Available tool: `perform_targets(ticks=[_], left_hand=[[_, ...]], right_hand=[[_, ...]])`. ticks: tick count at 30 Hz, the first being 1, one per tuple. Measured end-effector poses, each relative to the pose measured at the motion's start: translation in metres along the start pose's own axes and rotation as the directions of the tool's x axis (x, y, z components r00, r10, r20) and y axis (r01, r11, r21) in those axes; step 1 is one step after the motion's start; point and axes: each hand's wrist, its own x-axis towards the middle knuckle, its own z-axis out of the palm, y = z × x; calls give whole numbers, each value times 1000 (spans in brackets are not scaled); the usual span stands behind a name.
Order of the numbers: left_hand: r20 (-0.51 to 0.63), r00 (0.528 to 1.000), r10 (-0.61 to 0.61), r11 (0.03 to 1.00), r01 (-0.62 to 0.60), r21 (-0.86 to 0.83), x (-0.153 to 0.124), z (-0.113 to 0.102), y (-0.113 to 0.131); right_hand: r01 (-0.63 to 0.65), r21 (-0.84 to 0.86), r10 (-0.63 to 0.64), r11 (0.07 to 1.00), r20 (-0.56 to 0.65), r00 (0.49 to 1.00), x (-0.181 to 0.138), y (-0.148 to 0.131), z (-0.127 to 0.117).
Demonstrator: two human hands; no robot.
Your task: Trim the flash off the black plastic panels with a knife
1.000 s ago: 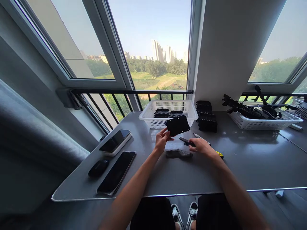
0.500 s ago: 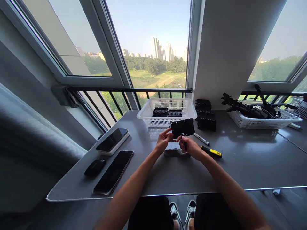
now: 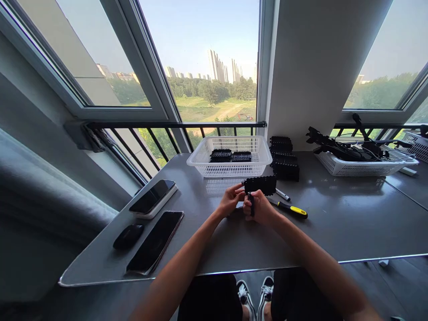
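Note:
A flat black plastic panel [image 3: 262, 184] with notched edges is held above the grey table [image 3: 351, 223], just in front of me. My left hand [image 3: 230, 200] pinches its left edge. My right hand [image 3: 259, 207] is closed round a small dark tool [image 3: 251, 204] held upright against the panel's lower edge. Both hands sit close together, touching the panel.
A white basket [image 3: 230, 157] with black parts stands behind the hands, a stack of black parts [image 3: 285, 164] beside it. A marker [image 3: 282, 194] and a yellow-handled screwdriver [image 3: 292, 209] lie to the right. Two phones [image 3: 154, 198] and a mouse [image 3: 128, 236] lie left; a cable-filled basket [image 3: 361, 162] far right.
My right hand picked the dark tool off the table and brought it to the panel. The panel tilted flatter and came lower, toward me. The grey cloth is now hidden behind my hands.

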Motion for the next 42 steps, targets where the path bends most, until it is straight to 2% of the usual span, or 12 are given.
perform_targets(ticks=[5,17,21,30,34,42], left_hand=[[4,999,34,997,-34,64,0,1,-5],[-21,998,54,995,-52,89,1,0,-12],[12,999,48,994,-49,100,1,1,-12],[59,998,21,1000,-22,20,-1,1,-9],[48,999,4,1000,-2,-27,0,0,-10],[-22,1000,-14,1000,14,-9,3,-5,-6]], right_hand=[[-23,17,23,1000,-7,1000,-1,1,1],[-28,62,32,998,-63,998,0,-1,-3],[-21,92,28,996,-77,997,0,-2,-4],[11,162,10,987,-124,992,-4,-9,-4],[33,189,-7,981,-137,991,-6,-12,-7],[77,247,-35,966,-172,984,-10,-21,-14]])
